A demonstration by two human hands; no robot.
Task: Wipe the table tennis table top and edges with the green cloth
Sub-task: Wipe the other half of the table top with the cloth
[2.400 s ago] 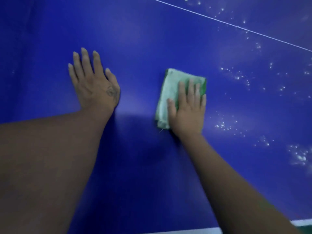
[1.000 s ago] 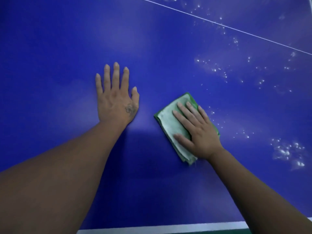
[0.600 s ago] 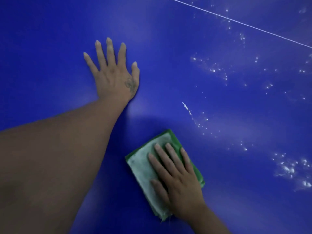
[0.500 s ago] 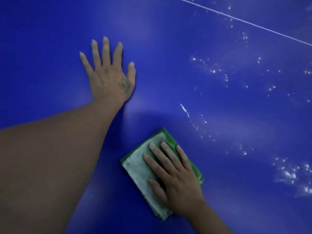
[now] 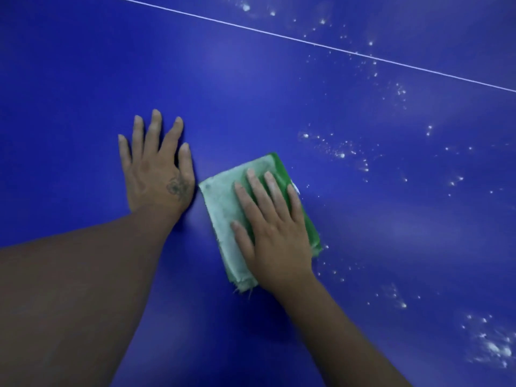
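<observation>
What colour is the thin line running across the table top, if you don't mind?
White: the thin line crosses the blue table top diagonally, seen in the head view.

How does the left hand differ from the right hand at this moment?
The left hand lies on the bare blue table; the right hand presses the green cloth. The left hand bears a small tattoo; the right hand shows none. Both lie flat, palm down.
</observation>
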